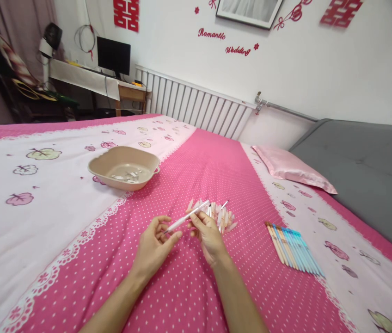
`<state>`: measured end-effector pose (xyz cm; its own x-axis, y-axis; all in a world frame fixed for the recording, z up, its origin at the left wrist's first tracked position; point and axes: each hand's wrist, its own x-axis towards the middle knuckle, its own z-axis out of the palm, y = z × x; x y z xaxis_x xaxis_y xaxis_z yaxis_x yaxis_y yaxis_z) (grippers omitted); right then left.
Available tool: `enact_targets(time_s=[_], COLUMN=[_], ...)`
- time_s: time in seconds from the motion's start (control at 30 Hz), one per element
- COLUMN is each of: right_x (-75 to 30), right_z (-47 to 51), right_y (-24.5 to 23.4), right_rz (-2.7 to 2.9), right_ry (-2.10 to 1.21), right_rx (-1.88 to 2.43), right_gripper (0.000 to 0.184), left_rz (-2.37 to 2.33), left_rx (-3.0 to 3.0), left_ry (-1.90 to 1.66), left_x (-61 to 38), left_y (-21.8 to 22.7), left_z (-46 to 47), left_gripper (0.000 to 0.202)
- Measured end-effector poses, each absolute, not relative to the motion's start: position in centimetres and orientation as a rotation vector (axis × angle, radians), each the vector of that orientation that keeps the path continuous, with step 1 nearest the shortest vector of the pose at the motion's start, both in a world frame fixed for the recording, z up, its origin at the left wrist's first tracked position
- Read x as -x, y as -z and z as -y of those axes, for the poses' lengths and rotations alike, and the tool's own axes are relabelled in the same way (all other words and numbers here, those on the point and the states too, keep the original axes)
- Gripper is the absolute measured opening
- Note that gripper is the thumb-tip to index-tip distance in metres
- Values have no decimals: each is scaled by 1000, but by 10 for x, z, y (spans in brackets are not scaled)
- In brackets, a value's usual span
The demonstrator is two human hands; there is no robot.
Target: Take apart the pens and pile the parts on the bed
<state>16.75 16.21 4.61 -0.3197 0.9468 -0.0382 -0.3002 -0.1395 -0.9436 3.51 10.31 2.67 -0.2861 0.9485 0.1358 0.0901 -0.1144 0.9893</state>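
Observation:
My left hand point(154, 245) and my right hand point(208, 233) hold a thin white pen refill point(187, 216) between them over the pink dotted bedspread. The left fingers pinch its near end. The right fingers close around its far part and seem to hold another thin piece too. Just beyond my right hand lies a small heap of pale pink pen parts point(222, 216). A row of finished pens point(295, 249), orange and light blue, lies side by side to the right.
A beige plastic basin point(125, 163) with a few small scraps in it sits on the bed at the left. A pink pillow point(291, 169) and a grey sofa point(365, 171) are at the right. A radiator, desk and monitor stand by the far wall.

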Motion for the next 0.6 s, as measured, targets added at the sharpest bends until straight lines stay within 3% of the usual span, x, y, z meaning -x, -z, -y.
enact_targets(time_s=[0.27, 0.6], right_x=[-167, -168], right_z=[-162, -160], right_y=[-46, -46], right_rz=[1115, 1148], right_ry=[-1638, -1649], right_rx=[875, 863], right_gripper=[24, 23], left_rz=[-1454, -1469], left_rx=[-1309, -1204], left_ry=[-1453, -1363], left_x=[-32, -32], left_y=[-25, -21], left_z=[-104, -104], left_gripper=[23, 45])
